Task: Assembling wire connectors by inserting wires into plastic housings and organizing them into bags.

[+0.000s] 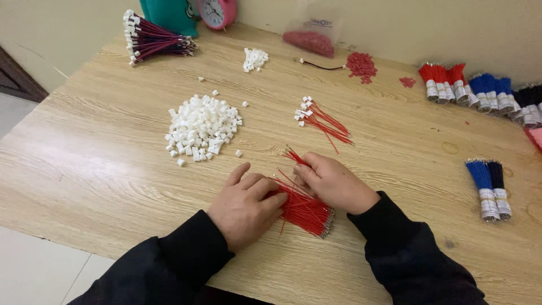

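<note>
Head view: the left hand (245, 206) lies flat, fingers pressing on a bundle of red wires (302, 209) near the wooden surface's (101, 164) front edge. The right hand (333, 183) pinches a few red wires just beside it. A pile of white connectors (202, 127) sits beyond, bare wood to the left.

Single head-worn view, looking steeply down and forward across a wooden table (101, 164) — close above the left hand (245, 204) and right hand (333, 182) at bottom centre. Far edge and wall (395, 22) at top, floor tiles (34, 265) at lower left — no second view to overlap.
</note>
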